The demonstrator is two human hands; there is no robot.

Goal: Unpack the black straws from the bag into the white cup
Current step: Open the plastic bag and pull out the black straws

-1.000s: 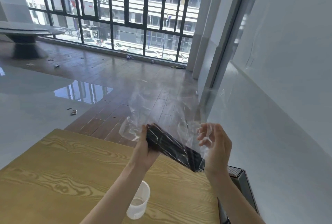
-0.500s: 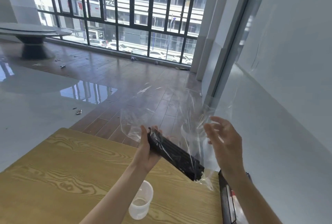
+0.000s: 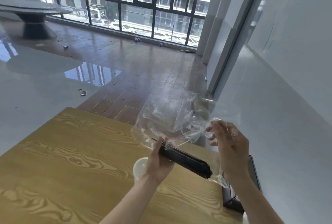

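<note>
left hand (image 3: pixel 159 163): wrapped around the upper end of the bundle, thumb up on top near the far tip; pretty firm hold by the look of it; held up over the table, not resting on it
right hand (image 3: pixel 230 149): fingers pinched on a fold of the clear plastic, up and to the right of the bundle; not touching the straws themselves as far as i can see
black straws (image 3: pixel 186 160): one tight bundle, slanting down from the left hand toward the lower right; the lower end looks like it's still inside the plastic; none in the cup
bag (image 3: pixel 172 121): clear and crinkly; billows up and back from the bundle toward the right hand; the bottom corner hangs just past the low end of the straws, beside the right wrist
white cup (image 3: pixel 140 168): upright on the table, right under the left hand, half hidden by the wrist; only the left part of the rim shows
table (image 3: pixel 71 160): light wood with bold grain; the cup sits toward its right half
black box thing (image 3: pixel 231 200): dark, at the table's right edge below the right forearm; can't tell what it is
wall (image 3: pixel 287 98): plain white, close on the right
</note>
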